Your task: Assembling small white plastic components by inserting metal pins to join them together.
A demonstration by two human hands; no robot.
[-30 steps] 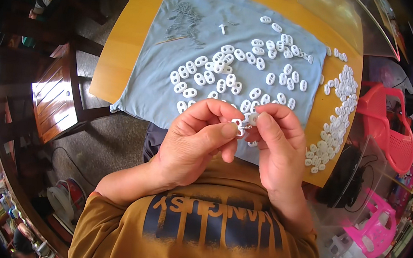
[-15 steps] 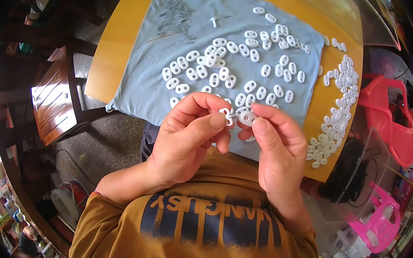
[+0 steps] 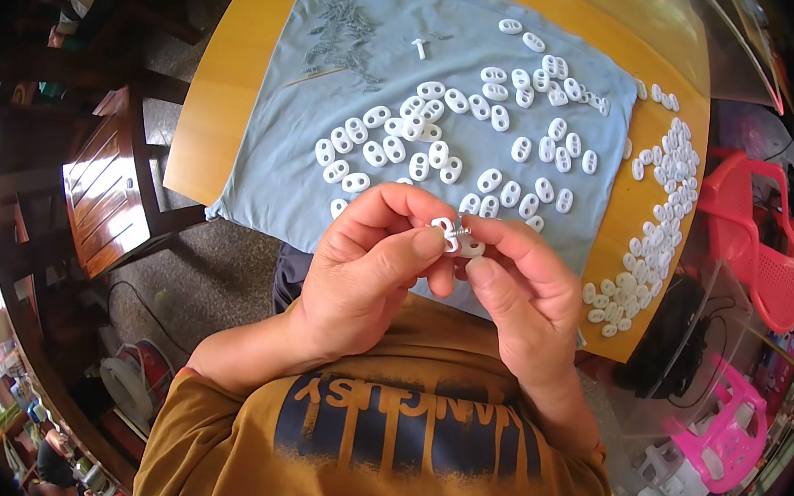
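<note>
My left hand (image 3: pixel 361 278) pinches a small white plastic piece (image 3: pixel 443 226) with holes in it between thumb and fingers. A small metal spring (image 3: pixel 461 233) sticks out beside that piece. Facing it, my right hand (image 3: pixel 536 295) grips a white oval two-hole cord lock (image 3: pixel 473 250) between thumb and forefinger. The parts are close together above the cloth's near edge; whether the spring sits inside either one I cannot tell. Fingertips hide much of both parts. Ahead of my hands, many similar white two-hole cord locks (image 3: pixel 419 167) lie on a blue-grey cloth (image 3: pixel 276 160).
A heap of small metal springs (image 3: pixel 341 37) lies at the cloth's far left, beside a thin stick (image 3: pixel 318 76). One white T-shaped piece (image 3: pixel 421 49) is nearby. More white oval pieces (image 3: pixel 644 262) cover the wooden table's (image 3: pixel 208 125) right side. Red chair (image 3: pixel 751 239) stands right.
My hands have come closer together, with the right-hand cord lock now tilted and brought up to the left-hand piece and spring. The view has shifted slightly.
</note>
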